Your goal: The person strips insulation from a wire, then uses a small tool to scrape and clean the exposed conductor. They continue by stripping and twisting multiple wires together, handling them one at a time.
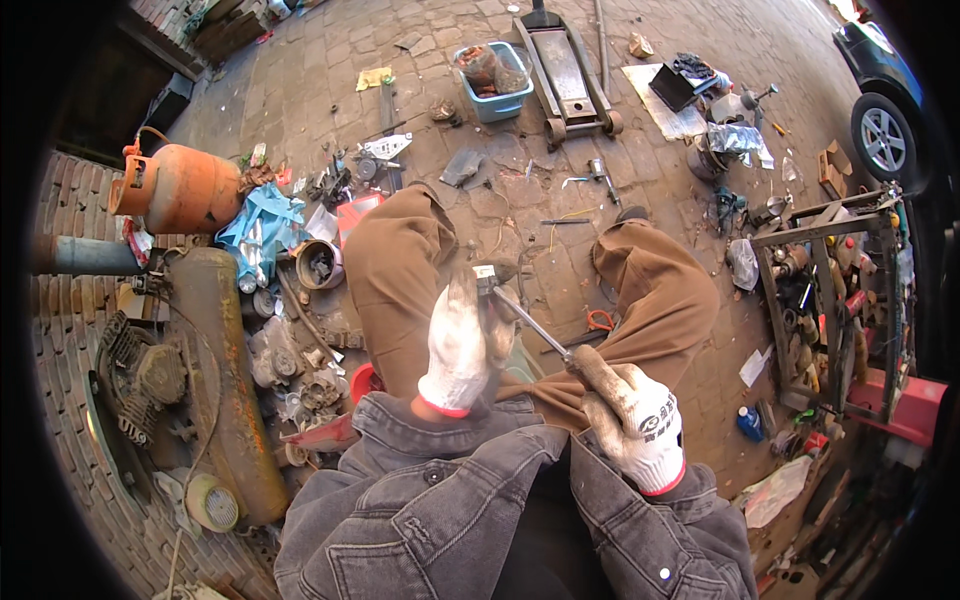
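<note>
Both my hands wear soiled white work gloves with red cuffs. My left hand (456, 345) is closed, fingers pointing up, around a small dark part (486, 279) with a pale top; its exact kind I cannot make out. In my right hand (637, 425) is a screwdriver (537, 327), gripped by its handle. Its metal shaft slants up to the left, and the tip meets or nearly meets the small part between my knees. The left fingers partly hide the contact.
An orange gas cylinder (195, 188) and a rusty tank (220, 385) stand at left. Ahead are a blue basket (497, 107) and a floor jack (565, 75). A metal rack (825, 260) with parts stands right, near a car wheel (884, 137). Tools lie on the brick paving.
</note>
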A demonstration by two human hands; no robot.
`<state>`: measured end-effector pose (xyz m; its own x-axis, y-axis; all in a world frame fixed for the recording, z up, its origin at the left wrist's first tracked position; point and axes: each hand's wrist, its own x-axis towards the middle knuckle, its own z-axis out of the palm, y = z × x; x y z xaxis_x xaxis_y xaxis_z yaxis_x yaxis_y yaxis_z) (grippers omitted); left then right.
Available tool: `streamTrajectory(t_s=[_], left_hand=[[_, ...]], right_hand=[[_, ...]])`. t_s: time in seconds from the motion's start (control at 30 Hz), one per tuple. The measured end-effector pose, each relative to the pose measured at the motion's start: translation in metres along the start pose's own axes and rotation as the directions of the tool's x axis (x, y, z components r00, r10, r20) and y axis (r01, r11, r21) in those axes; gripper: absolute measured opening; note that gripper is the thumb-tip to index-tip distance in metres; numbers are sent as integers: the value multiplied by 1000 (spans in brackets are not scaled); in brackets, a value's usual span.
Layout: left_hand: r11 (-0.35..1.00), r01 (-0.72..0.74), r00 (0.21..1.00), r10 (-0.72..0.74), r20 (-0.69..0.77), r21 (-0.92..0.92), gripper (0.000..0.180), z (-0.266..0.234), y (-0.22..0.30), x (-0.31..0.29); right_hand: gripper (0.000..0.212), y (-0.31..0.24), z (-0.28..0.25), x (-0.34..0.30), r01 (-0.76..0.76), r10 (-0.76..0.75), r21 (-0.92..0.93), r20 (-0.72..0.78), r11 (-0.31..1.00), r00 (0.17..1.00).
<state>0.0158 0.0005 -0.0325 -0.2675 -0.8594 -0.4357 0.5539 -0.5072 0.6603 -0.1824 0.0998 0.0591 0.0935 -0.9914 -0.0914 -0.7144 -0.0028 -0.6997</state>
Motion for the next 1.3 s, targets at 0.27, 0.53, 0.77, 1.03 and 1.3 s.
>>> streamTrajectory(t_s=[0.27, 0.53, 0.77, 1.03, 1.3], left_hand=[[587, -208, 909, 412, -67, 782, 44, -14, -19, 5], [954, -193, 924, 254, -285, 228, 52, 5, -16, 0], [966, -210, 957, 235, -173, 152, 50, 4, -5, 2], [965, -138, 980, 166, -110, 224, 49, -16, -7, -3], [881, -192, 945, 284, -160, 432, 49, -10, -13, -2]], right_hand=[[49, -2, 10, -11, 49, -37, -233, 58, 971, 998], [57, 2, 20, -18, 209, -204, -362, 52, 908, 978], [59, 2, 44, -15, 169, -184, -138, -109, 976, 977], [55, -8, 10, -4, 127, -116, -250, 61, 960, 991], [50, 26, -37, 24, -74, -21, 338, 270, 938, 963]])
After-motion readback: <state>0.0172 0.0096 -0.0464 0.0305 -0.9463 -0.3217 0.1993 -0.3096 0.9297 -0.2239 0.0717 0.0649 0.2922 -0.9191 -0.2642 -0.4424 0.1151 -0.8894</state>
